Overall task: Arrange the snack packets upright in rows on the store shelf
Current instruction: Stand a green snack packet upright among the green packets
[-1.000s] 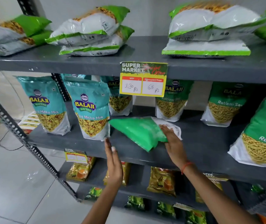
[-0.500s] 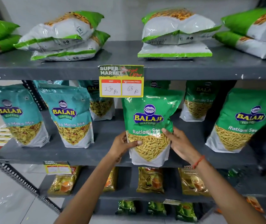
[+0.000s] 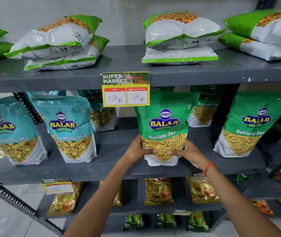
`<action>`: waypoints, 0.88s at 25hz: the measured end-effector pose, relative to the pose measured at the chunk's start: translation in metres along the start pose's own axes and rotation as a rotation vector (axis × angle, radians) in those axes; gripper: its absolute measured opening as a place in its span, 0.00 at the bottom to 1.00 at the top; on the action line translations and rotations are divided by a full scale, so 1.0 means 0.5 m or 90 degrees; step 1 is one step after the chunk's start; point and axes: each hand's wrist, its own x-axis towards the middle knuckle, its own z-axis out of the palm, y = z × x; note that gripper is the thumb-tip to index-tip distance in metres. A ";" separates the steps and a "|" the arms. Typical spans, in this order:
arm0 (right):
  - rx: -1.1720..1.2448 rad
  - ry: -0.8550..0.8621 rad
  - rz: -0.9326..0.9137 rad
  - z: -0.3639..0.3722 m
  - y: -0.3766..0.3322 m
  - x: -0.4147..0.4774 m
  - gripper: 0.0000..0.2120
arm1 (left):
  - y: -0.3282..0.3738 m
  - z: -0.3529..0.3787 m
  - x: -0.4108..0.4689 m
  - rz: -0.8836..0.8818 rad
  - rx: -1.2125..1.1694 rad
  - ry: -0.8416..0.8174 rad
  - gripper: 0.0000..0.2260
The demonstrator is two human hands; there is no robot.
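A green Ratlami Sev packet (image 3: 164, 124) stands upright near the front of the grey middle shelf (image 3: 115, 147). My left hand (image 3: 137, 148) grips its lower left side and my right hand (image 3: 188, 152) its lower right side. Another green Ratlami Sev packet (image 3: 249, 124) stands upright to the right, and two more (image 3: 204, 106) stand behind. Two teal Mitha Mix packets (image 3: 69, 127) (image 3: 9, 130) stand upright to the left, with another (image 3: 100, 110) behind them.
Green-and-white packets (image 3: 62, 43) (image 3: 179, 36) lie flat in stacks on the top shelf (image 3: 187, 72). A yellow price tag (image 3: 125, 89) hangs from that shelf's edge. Lower shelves hold gold packets (image 3: 159, 191) and small green packets (image 3: 166, 221). A slotted metal upright (image 3: 16, 200) stands at the left.
The green packet went from lying flat under my right hand to standing upright. Both hands now hold its lower sides, and it has shifted slightly back on the shelf.
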 end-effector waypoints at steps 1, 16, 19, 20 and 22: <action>-0.007 0.010 0.000 -0.009 0.003 0.009 0.21 | 0.003 0.009 0.017 0.002 -0.007 0.022 0.27; -0.148 0.238 -0.075 -0.056 -0.003 -0.011 0.37 | 0.014 0.176 0.007 0.118 0.203 0.287 0.40; -0.270 0.406 -0.310 -0.076 -0.026 -0.047 0.26 | 0.046 0.277 -0.005 0.247 0.409 0.378 0.31; -0.302 0.430 -0.367 -0.093 -0.034 -0.055 0.24 | 0.055 0.310 0.002 0.293 0.451 0.375 0.29; -0.357 0.456 -0.436 -0.125 -0.031 -0.074 0.24 | 0.058 0.365 0.025 0.355 0.475 0.353 0.28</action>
